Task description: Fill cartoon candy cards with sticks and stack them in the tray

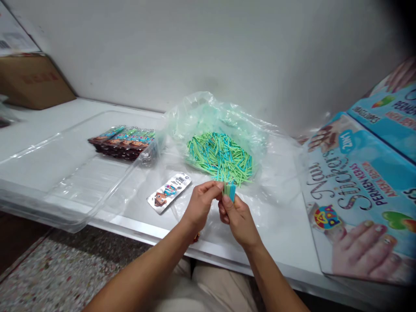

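Note:
A small bundle of thin green and blue sticks (231,191) stands upright in my right hand (238,216), clasped between thumb and fingers. My left hand (205,197) is closed in a pinch at the bundle's left edge, its fingertips touching the sticks. Just beyond both hands, a clear plastic bag (208,106) lies open with a heap of loose green and blue sticks (224,156) inside. To the left of my left hand, one printed sachet (169,193) with a cartoon figure lies flat on the table.
A clear plastic tray (81,173) at left holds stacked filled sachets (125,141) and overhangs the white table's (279,234) front edge. Large printed boxes (360,195) stand at right. A cardboard box (35,80) sits at the back left, against the wall.

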The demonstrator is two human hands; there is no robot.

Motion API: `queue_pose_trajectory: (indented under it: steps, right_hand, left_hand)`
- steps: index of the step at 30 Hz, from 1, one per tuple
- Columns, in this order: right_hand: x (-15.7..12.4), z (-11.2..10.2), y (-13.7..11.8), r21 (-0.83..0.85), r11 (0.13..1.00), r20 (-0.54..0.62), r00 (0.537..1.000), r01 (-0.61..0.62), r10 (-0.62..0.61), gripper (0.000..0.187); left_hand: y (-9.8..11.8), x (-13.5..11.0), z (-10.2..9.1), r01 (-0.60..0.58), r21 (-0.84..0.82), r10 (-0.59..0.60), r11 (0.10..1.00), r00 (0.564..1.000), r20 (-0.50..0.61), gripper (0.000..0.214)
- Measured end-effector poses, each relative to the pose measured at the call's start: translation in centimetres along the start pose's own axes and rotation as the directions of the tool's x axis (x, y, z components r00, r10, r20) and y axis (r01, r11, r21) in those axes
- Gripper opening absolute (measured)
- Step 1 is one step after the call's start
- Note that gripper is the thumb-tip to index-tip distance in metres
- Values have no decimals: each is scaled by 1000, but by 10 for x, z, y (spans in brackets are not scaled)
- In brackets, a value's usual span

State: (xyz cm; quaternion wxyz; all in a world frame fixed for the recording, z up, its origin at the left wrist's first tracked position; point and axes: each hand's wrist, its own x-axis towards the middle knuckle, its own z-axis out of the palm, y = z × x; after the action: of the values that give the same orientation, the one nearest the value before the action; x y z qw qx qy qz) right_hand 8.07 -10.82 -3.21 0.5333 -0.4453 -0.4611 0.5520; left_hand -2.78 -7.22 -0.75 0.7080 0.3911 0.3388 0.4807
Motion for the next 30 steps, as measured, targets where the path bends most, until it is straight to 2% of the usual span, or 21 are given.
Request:
queue_pose_trajectory:
  steps: [5,10,12,14,17,19,27,30]
  right_hand:
    - [-17,-8,3,-65,998,19,1000,-8,10,32]
    - [-26,-10,8,-28,999,-43,998,-39,37,31]
    - [-29,-11,9,-7,999,-53,998,-43,43,31]
    - [-32,-11,9,4,999,-30,998,-47,47,31]
    - [-37,-11,7,-24,999,4,999,-33,33,30]
    - [-39,-12,5,-53,998,19,999,-30,31,31]
    - [-44,-13,3,-90,995,53,998,-37,42,31]
    - [-45,-11,4,-60,997,31,998,-49,51,30]
  left_hand:
    - [-4,-15,-3,23,59,-23,998,1000,7,21]
    - [-9,-20,-1,4,115,13,993,989,-145,13]
    - [-10,-22,0,-3,100,20,995,984,-175,9]
    - [-9,-24,1,-5,90,18,996,990,-141,7]
    - [-5,-27,5,29,111,-24,993,998,-52,17]
    - [-4,-29,7,56,138,-50,989,998,-41,19]
    - [-8,-30,10,61,164,-39,985,990,-134,12]
    - [-8,-31,11,35,140,-10,990,984,-179,5]
